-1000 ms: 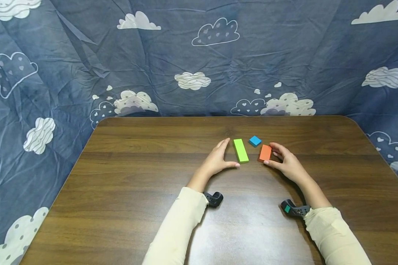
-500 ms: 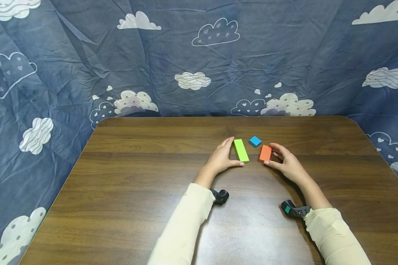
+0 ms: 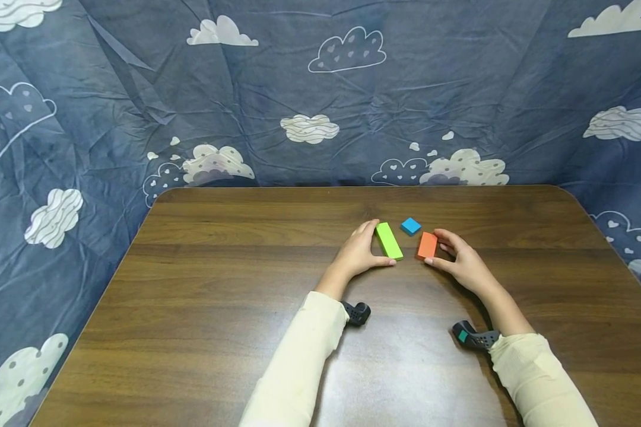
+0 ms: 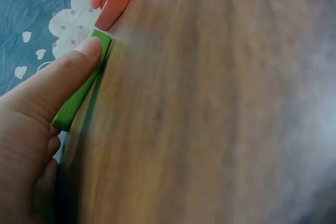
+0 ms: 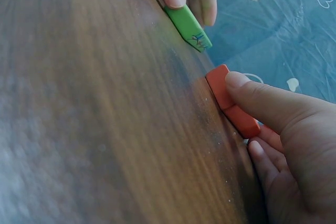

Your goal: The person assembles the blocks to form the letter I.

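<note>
A long green block (image 3: pixel 389 241) lies flat on the wooden table. My left hand (image 3: pixel 355 254) grips it lengthwise, thumb at its near end and fingertips at its far end. In the left wrist view the thumb presses on the green block (image 4: pixel 84 90). Just to the right, my right hand (image 3: pixel 462 263) holds a shorter orange block (image 3: pixel 427 245) between thumb and fingers. The right wrist view shows that thumb on the orange block (image 5: pixel 233 103), with other fingers behind it. A gap separates the two blocks.
Behind the gap, a small blue block (image 3: pixel 411 226) lies on the table (image 3: pixel 219 284), turned cornerwise. A blue cloth (image 3: pixel 278 77) with white clouds hangs past the far edge. Each wrist wears a dark camera band, such as the left band (image 3: pixel 357 314).
My left hand has moved right and closed in on the green block, whose near end has swung slightly to the right. My right hand and the orange block have stayed in place.
</note>
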Available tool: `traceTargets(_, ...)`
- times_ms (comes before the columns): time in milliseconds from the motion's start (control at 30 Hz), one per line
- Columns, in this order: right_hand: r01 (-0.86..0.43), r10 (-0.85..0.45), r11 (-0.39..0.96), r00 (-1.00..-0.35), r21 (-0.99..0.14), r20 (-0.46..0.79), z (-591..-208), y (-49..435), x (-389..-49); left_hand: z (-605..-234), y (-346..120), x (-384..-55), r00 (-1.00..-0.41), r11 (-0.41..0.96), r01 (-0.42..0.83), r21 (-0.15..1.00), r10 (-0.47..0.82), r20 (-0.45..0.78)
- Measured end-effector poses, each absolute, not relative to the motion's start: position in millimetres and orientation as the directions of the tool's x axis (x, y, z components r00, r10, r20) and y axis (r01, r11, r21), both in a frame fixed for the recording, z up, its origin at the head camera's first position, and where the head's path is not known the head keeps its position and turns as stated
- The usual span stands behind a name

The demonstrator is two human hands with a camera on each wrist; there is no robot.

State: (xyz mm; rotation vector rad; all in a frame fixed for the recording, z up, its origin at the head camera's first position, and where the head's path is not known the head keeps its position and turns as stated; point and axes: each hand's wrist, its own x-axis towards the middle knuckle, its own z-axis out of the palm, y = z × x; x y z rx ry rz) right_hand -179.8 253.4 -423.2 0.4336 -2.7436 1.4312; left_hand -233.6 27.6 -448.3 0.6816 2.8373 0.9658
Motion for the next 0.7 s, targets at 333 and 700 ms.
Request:
traceTargets(333, -0.297, -0.255, 0.566, -0.95, -0.769, 0.179, -448, 267, -193, -444, 22, -234, -0.893, 0.655, 0.393, 0.646, 0.439, 0.098)
traceTargets(700, -0.301, -0.255, 0.612, -0.951, -0.731, 0.177, -446, 268, -192, -426, 8, -228, -0.871, 0.599, 0.446, 0.665, 0.462, 0.168)
